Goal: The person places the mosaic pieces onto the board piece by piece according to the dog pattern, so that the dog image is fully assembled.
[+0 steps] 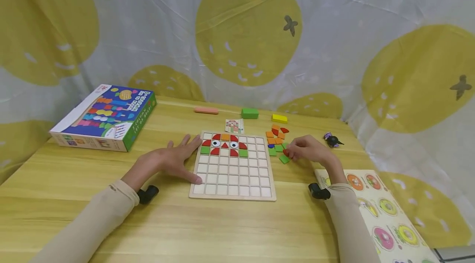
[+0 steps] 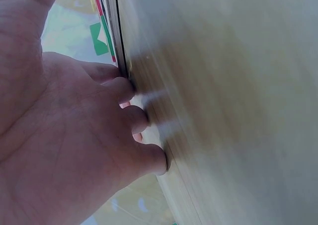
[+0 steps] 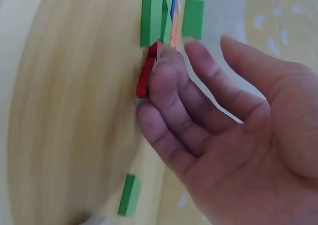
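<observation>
A wooden grid board lies on the table, its top rows filled with red, orange and green pieces and two eye tiles. My left hand rests flat on the table with fingers spread, the fingertips against the board's left edge. Right of the board, my right hand reaches into a pile of loose coloured pieces. Its fingertips touch a red piece lying on the table, with the thumb held apart. Green pieces lie just beyond that hand.
A colourful game box sits at the far left. Pink, green and yellow blocks and a pattern card lie behind the board. A small dark toy and a second puzzle board are at the right.
</observation>
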Action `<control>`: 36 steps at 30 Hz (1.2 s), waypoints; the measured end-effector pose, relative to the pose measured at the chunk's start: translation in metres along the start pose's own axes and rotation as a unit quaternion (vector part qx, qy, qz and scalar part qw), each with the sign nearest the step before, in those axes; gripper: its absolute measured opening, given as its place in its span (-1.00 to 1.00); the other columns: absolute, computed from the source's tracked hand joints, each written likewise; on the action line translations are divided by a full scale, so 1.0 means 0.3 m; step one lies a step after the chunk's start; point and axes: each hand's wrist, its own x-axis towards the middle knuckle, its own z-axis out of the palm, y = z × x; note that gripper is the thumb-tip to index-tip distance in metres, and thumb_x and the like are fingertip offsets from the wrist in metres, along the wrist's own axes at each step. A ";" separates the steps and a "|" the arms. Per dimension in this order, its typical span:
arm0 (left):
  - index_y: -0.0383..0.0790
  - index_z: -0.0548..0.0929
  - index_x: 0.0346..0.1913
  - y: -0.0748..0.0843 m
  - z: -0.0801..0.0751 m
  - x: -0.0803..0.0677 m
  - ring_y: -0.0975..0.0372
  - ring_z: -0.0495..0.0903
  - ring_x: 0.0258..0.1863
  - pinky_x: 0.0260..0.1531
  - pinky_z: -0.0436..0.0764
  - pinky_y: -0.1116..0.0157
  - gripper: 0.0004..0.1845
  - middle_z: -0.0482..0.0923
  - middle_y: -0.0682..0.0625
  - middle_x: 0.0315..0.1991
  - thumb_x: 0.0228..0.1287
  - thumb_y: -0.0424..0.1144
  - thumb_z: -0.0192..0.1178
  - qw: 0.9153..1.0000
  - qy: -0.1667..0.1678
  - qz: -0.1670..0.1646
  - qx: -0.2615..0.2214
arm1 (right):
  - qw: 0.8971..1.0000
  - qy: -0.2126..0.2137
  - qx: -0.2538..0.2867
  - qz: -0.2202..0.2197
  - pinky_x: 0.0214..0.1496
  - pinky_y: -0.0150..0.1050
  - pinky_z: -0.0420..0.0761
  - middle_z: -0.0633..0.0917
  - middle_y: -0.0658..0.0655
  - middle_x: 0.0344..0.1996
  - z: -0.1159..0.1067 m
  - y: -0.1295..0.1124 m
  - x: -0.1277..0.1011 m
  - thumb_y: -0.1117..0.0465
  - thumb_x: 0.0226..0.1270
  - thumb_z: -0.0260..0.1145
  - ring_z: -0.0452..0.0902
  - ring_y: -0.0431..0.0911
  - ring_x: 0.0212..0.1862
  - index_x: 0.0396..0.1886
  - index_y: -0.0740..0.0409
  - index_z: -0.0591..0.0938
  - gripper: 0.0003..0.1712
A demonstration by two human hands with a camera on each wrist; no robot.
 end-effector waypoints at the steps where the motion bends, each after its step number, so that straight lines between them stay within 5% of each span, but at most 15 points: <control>1: -0.30 -0.16 0.77 0.000 0.000 0.001 -0.26 -0.40 0.73 0.58 -0.33 -0.43 0.43 -0.31 -0.31 0.77 0.18 0.38 0.50 1.000 0.000 0.000 0.000 | 1.000 0.010 -0.002 -0.001 -0.11 -0.15 0.77 0.78 0.25 -0.29 0.003 -0.005 0.006 0.25 0.69 0.24 0.69 0.04 -0.25 -0.14 0.40 0.74 -0.72; 11: -0.26 -0.18 0.77 0.001 0.001 0.005 -0.24 -0.42 0.73 0.58 -0.34 -0.42 0.43 -0.34 -0.30 0.77 0.19 0.37 0.51 1.000 -0.008 -0.009 -0.008 | 0.995 0.085 -0.057 -0.003 -0.15 -0.16 0.69 0.77 0.24 -0.18 0.018 -0.029 0.079 0.28 0.51 0.46 0.64 0.06 -0.19 0.07 0.36 0.76 -0.73; 23: -0.26 -0.18 0.77 0.006 0.002 0.002 -0.22 -0.43 0.74 0.58 -0.35 -0.41 0.43 -0.34 -0.28 0.78 0.19 0.35 0.52 1.000 -0.005 -0.010 -0.011 | 0.993 0.082 -0.079 0.022 0.00 -0.12 0.66 0.79 0.24 -0.12 0.012 0.028 0.108 0.31 0.44 0.52 0.65 0.05 -0.11 0.08 0.32 0.81 -0.72; 36: -0.25 -0.19 0.77 0.003 0.001 0.004 -0.24 -0.42 0.73 0.58 -0.34 -0.42 0.44 -0.34 -0.31 0.77 0.18 0.36 0.52 1.000 -0.004 -0.010 -0.014 | 0.994 0.065 -0.085 0.025 -0.08 -0.15 0.60 0.73 0.18 -0.20 0.005 0.023 0.106 0.33 0.39 0.56 0.56 0.03 -0.16 0.02 0.29 0.82 -0.75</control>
